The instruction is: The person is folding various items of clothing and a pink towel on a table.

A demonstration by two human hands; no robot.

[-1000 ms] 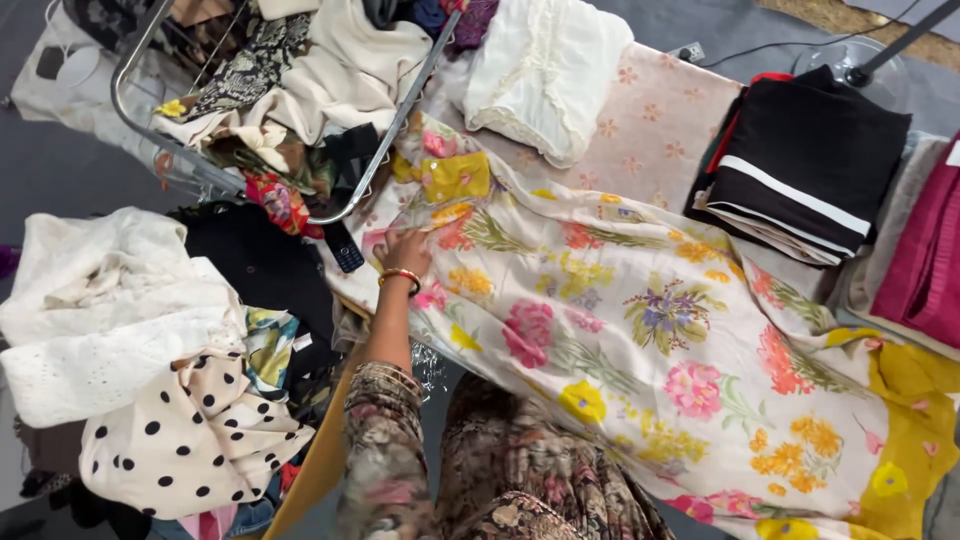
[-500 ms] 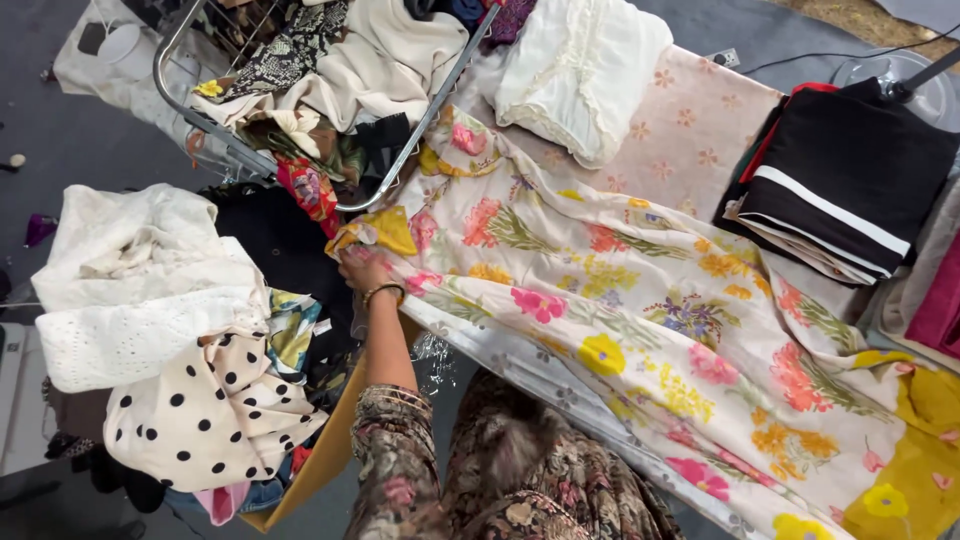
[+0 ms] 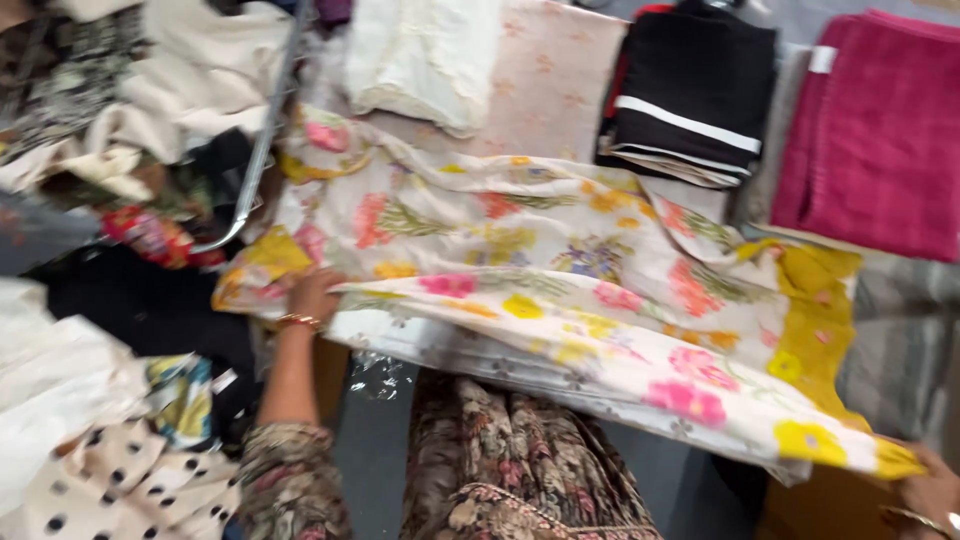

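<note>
- My left hand (image 3: 315,295) is closed on the near edge of the floral cloth (image 3: 560,300), fingers curled over a yellow corner of it; a bangle sits at the wrist.
- My right hand (image 3: 930,495) shows only at the bottom right corner of the view, just beside the cloth's far yellow corner. I cannot tell whether it pinches the edge or merely touches it.
- The floral cloth lies spread across the middle of the table, its near edge lifted and stretched between my two hands, with a yellow border running down its right side.
- Beyond the cloth I see a folded black garment with a white stripe (image 3: 690,95), and a magenta cloth (image 3: 875,130) to its right.
- A white folded piece (image 3: 425,55) rests on a pale pink patterned fabric (image 3: 545,85) at the top centre.
- To my left there is a heap of clothes, with a polka-dot fabric (image 3: 120,485) nearest me.
- The whole view is blurred.
</note>
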